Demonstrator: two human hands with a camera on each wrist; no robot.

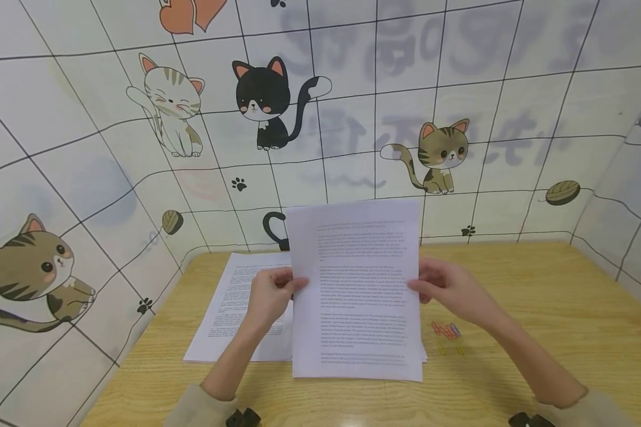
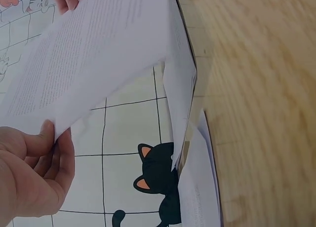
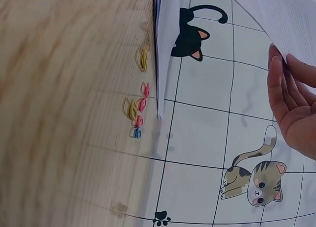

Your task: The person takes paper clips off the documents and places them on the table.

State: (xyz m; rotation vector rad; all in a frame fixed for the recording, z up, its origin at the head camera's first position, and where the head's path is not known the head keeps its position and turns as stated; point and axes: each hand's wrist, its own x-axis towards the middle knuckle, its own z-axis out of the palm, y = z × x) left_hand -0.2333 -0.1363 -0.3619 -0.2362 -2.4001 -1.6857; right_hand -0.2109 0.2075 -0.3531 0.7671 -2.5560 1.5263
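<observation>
A printed sheet of paper (image 1: 358, 290), perhaps more than one, is held upright above the table between both hands. My left hand (image 1: 271, 295) pinches its left edge between thumb and fingers; in the left wrist view the left hand (image 2: 37, 172) grips that edge from below. On the opposite edge, my right hand (image 1: 454, 287) pinches with thumb in front and fingers behind. The right wrist view shows the right hand (image 3: 296, 98) at the paper's side. Behind the raised paper lies a printed stack (image 1: 246, 308) on the table, partly hidden by it and the left arm.
Several red and blue paper clips (image 1: 446, 330) and yellow clips (image 1: 451, 349) lie right of the papers on the wooden table (image 1: 539, 308). A white tiled wall (image 1: 347, 118) with cartoon cats rises behind the table. In the right wrist view, yellow clips (image 3: 131, 110) lie near the papers' edge.
</observation>
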